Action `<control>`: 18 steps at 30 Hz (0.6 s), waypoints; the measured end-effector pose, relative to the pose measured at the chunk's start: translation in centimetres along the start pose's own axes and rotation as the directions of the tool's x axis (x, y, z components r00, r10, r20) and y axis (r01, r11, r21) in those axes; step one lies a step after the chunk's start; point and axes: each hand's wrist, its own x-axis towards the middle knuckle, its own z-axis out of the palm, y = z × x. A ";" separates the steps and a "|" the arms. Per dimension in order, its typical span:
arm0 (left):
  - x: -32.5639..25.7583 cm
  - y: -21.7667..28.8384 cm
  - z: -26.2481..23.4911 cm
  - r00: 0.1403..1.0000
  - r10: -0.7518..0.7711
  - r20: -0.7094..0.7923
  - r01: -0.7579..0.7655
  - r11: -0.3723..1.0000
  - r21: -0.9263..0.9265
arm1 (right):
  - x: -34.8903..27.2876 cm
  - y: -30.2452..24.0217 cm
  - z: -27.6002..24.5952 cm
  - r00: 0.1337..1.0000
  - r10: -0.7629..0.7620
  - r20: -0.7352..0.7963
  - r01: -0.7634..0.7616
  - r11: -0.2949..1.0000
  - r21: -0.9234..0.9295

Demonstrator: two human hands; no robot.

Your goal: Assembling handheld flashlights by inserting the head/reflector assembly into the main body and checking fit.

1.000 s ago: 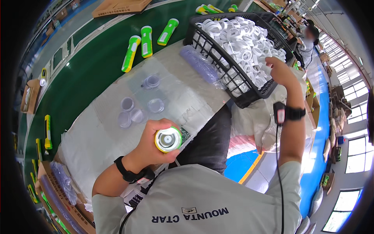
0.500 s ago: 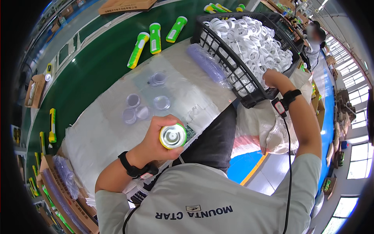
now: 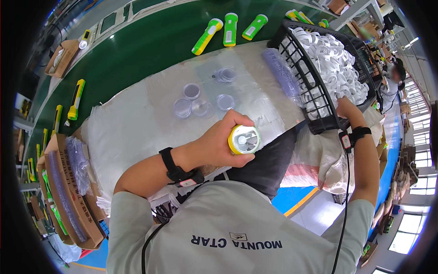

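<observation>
My left hand (image 3: 222,140) is closed around a yellow-and-green flashlight (image 3: 245,139), its round reflector end facing up. Over at the right, my right hand (image 3: 349,109) reaches into the near corner of a black plastic crate (image 3: 325,125). White plastic rings (image 3: 335,57) fill that crate, and the fingertips are hidden among them. Beyond the flashlight, clear round lenses lie on the covered worktop: a single stack (image 3: 226,102), a group with a loose lens (image 3: 191,91), and another stack (image 3: 225,74) farther off.
Three flashlights (image 3: 230,29) lie on the green table surface at the back. A rolled clear plastic sleeve (image 3: 280,73) rests against the crate. Cardboard boxes (image 3: 75,192) with plastic-wrapped parts stand at the left. A person (image 3: 390,89) is far right.
The whole view has shifted. My left hand has moved rightward, nearer the crate, and the flashlight's reflector has tilted to the right. My right hand stays at the crate's near corner.
</observation>
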 end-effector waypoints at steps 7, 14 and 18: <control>0.8 0.0 0.2 0.999 0.002 -0.047 -0.004 0.999 -0.039 | -3.9 3.3 -5.1 0.764 0.016 -0.645 0.316 0.862 0.396; 0.7 0.1 -0.4 0.996 0.077 -0.050 -0.077 0.997 -0.010 | -10.9 -20.1 -3.1 0.520 -0.419 -0.745 0.825 0.473 0.309; 0.7 -0.1 0.0 0.998 0.055 -0.042 -0.058 0.996 -0.067 | -9.6 -24.1 0.2 0.669 -0.377 -0.640 0.729 0.501 0.467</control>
